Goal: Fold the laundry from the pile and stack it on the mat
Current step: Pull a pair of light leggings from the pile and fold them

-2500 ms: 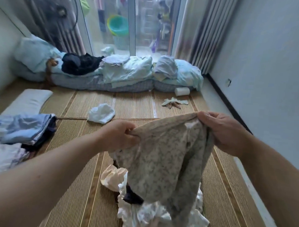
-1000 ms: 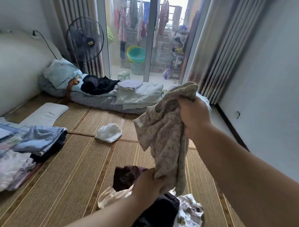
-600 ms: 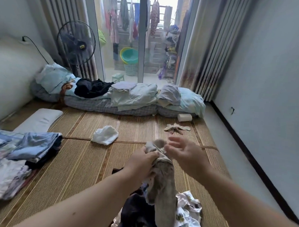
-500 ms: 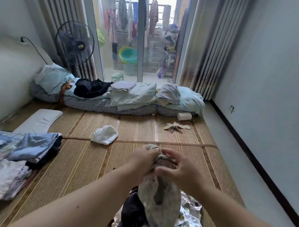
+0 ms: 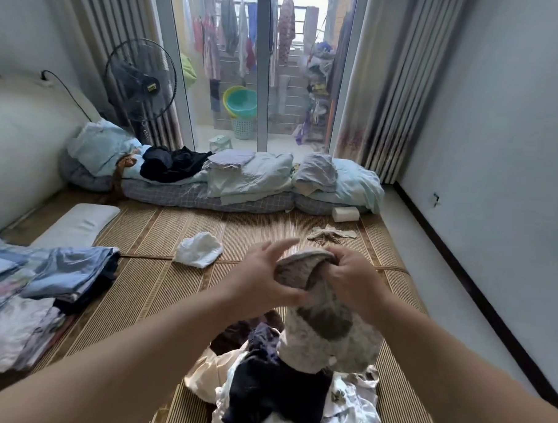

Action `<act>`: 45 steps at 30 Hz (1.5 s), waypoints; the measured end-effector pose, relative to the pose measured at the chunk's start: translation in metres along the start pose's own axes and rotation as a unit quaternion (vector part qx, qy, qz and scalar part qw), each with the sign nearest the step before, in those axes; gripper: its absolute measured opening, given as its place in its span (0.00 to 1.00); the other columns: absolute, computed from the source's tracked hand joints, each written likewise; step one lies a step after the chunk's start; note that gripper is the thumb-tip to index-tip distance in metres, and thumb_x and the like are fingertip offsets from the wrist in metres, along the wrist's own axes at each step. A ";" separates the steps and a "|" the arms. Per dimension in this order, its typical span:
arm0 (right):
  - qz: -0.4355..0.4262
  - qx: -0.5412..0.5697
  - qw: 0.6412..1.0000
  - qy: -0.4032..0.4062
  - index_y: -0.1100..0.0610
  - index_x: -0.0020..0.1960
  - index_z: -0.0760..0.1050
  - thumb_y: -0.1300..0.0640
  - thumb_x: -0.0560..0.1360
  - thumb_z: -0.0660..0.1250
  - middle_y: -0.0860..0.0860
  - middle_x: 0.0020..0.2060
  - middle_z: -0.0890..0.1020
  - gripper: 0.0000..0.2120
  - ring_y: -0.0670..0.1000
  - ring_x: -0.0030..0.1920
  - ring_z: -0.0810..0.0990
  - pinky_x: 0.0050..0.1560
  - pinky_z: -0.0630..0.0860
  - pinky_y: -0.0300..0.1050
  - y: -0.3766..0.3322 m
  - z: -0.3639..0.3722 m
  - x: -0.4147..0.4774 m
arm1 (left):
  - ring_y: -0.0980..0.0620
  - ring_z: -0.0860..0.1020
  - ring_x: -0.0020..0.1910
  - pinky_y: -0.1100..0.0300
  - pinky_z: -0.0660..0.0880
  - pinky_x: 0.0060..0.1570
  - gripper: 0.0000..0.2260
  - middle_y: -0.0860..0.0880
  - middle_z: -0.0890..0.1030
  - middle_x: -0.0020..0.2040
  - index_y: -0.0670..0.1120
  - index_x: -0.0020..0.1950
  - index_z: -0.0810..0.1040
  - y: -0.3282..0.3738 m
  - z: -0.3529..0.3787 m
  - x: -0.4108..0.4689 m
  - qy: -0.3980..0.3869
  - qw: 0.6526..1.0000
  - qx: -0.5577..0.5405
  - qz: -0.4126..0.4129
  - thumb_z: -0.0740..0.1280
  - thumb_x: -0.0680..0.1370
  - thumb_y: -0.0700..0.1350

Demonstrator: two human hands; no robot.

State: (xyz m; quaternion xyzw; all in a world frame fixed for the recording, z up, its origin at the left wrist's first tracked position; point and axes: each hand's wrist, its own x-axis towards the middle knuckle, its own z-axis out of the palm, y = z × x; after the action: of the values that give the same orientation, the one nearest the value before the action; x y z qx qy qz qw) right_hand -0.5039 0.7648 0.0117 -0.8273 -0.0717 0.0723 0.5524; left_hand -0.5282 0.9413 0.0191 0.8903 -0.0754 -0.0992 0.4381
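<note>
Step in hand, by my read: sorting out one piece before folding.

- printed garment (image 5: 328,338): held up just over the pile (image 5: 279,400), its lower end sagging onto the pile's top. Pale small-print cloth, with the greyer inner side showing at the raised edge.
- right hand (image 5: 351,280): fingers curled tight round the bunched top edge. Solid grip.
- left hand (image 5: 261,284): fingers splayed and mostly straight, thumb lying against the cloth. Edges are blurred, so I can't tell if the thumb actually pinches it.
- mat (image 5: 159,289): woven, and the pile sits on its near end. Folded stack (image 5: 44,284) is on the left of the mat, well apart from the pile.

Handling, judged from the drape: light, thin, fully limp, with no stiffness to lean on. It collapses wherever it's unsupported. Not fragile, not slippery, but it clings and bunches. One hand alone gives a rope of cloth, not a flat panel.

Where to hold: find a hem or seam and take two corners of that same edge, one per hand. Spread them apart and let the weight pull it flat, then lay it on bare mat to fold.

Risk: the trailing end drags the dark piece (image 5: 276,393) up out of the pile.
</note>
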 end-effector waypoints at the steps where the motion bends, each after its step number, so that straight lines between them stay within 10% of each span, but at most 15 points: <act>1: -0.018 -0.014 1.000 0.005 0.63 0.44 0.79 0.65 0.73 0.66 0.62 0.39 0.83 0.03 0.55 0.36 0.80 0.40 0.79 0.59 -0.005 -0.001 0.003 | 0.52 0.74 0.54 0.57 0.80 0.47 0.33 0.51 0.70 0.63 0.59 0.66 0.69 0.001 0.004 0.000 0.032 0.998 0.051 0.034 0.78 0.65 0.51; 4: -0.060 -0.112 0.992 0.012 0.55 0.43 0.80 0.61 0.68 0.74 0.51 0.36 0.83 0.06 0.49 0.35 0.81 0.38 0.79 0.52 -0.013 -0.008 0.004 | 0.53 0.76 0.34 0.54 0.76 0.32 0.07 0.52 0.78 0.37 0.51 0.41 0.76 0.009 0.002 0.002 0.133 0.983 0.086 0.092 0.72 0.68 0.49; 9: -0.100 -0.427 0.896 0.073 0.45 0.46 0.73 0.56 0.71 0.68 0.46 0.41 0.77 0.08 0.50 0.41 0.75 0.40 0.69 0.44 0.013 -0.019 -0.006 | 0.55 0.74 0.30 0.61 0.67 0.27 0.08 0.53 0.76 0.30 0.48 0.32 0.73 0.016 -0.019 0.005 0.181 0.972 0.140 0.043 0.65 0.71 0.47; 22: -0.061 -0.358 0.920 0.147 0.50 0.55 0.78 0.57 0.68 0.67 0.52 0.47 0.81 0.16 0.53 0.45 0.78 0.45 0.72 0.42 -0.037 -0.058 0.012 | 0.53 0.77 0.38 0.59 0.69 0.33 0.08 0.51 0.79 0.38 0.49 0.39 0.76 0.019 -0.096 0.016 0.153 0.938 0.305 -0.058 0.60 0.76 0.49; 29: -0.095 -0.449 0.885 0.084 0.52 0.56 0.78 0.61 0.69 0.67 0.50 0.46 0.78 0.16 0.50 0.46 0.75 0.36 0.69 0.37 -0.116 -0.079 0.017 | 0.56 0.75 0.36 0.63 0.71 0.33 0.05 0.55 0.76 0.40 0.54 0.45 0.75 0.055 -0.131 0.018 0.201 0.929 0.288 0.120 0.70 0.72 0.47; 35: 0.015 -0.551 0.829 0.098 0.57 0.49 0.73 0.58 0.69 0.61 0.54 0.42 0.77 0.09 0.56 0.44 0.77 0.41 0.75 0.44 -0.103 -0.070 0.020 | 0.42 0.79 0.44 0.48 0.77 0.45 0.05 0.44 0.81 0.42 0.44 0.44 0.79 0.058 -0.117 0.017 0.141 0.968 0.190 0.085 0.64 0.75 0.41; 39: 0.070 -0.501 0.859 0.079 0.59 0.36 0.71 0.60 0.70 0.60 0.53 0.33 0.75 0.05 0.56 0.38 0.76 0.38 0.76 0.43 -0.083 -0.056 0.026 | 0.42 0.76 0.40 0.44 0.74 0.43 0.07 0.42 0.78 0.39 0.42 0.40 0.76 0.058 -0.107 0.022 0.086 0.992 0.091 0.027 0.60 0.75 0.38; 45: -0.006 -0.392 0.915 0.101 0.55 0.59 0.77 0.67 0.69 0.62 0.55 0.53 0.82 0.20 0.55 0.52 0.79 0.46 0.73 0.38 -0.068 -0.054 0.030 | 0.50 0.71 0.34 0.56 0.66 0.36 0.10 0.49 0.74 0.32 0.47 0.35 0.73 0.048 -0.108 0.026 0.093 0.991 0.092 -0.003 0.61 0.76 0.39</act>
State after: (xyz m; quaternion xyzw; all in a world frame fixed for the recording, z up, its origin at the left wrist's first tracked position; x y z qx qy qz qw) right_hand -0.4667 0.7480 0.0938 -0.9798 -0.0435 -0.0488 0.1890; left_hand -0.4792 0.9892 0.1193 0.9324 -0.0408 -0.0098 0.3590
